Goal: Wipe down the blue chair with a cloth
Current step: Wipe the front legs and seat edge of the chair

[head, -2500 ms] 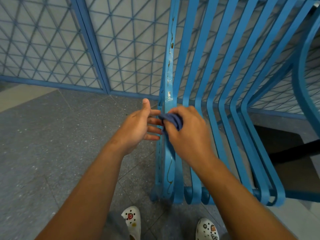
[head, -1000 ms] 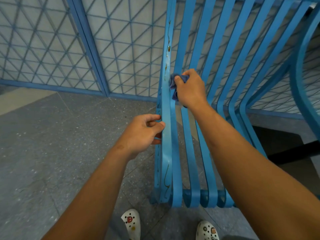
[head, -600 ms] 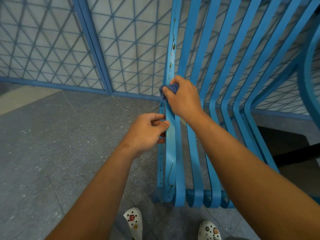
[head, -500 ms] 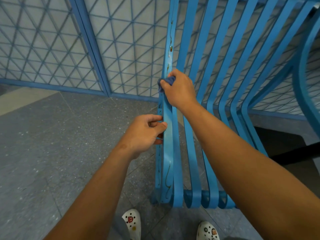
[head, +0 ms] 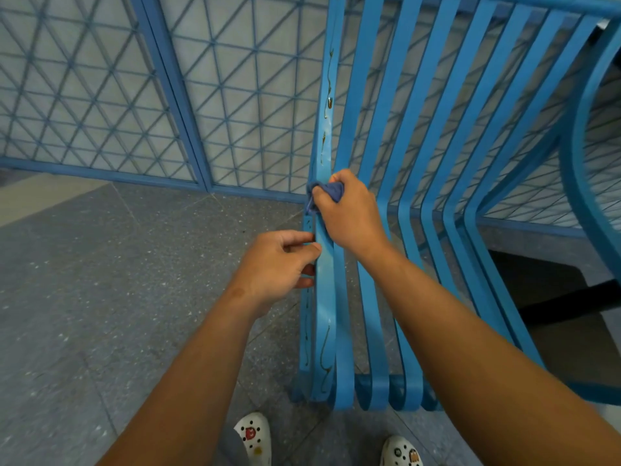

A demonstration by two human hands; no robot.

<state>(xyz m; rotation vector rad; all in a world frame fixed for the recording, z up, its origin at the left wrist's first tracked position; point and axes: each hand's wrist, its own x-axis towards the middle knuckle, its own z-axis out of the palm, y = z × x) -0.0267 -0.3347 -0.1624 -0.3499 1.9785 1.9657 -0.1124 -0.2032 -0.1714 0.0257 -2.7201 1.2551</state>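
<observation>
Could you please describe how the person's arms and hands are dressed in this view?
Both arms are bare along their whole visible length: no sleeves show. The left hand and right hand wear no gloves, and I see no rings, watch or bracelets on the fingers or wrists that show.
</observation>
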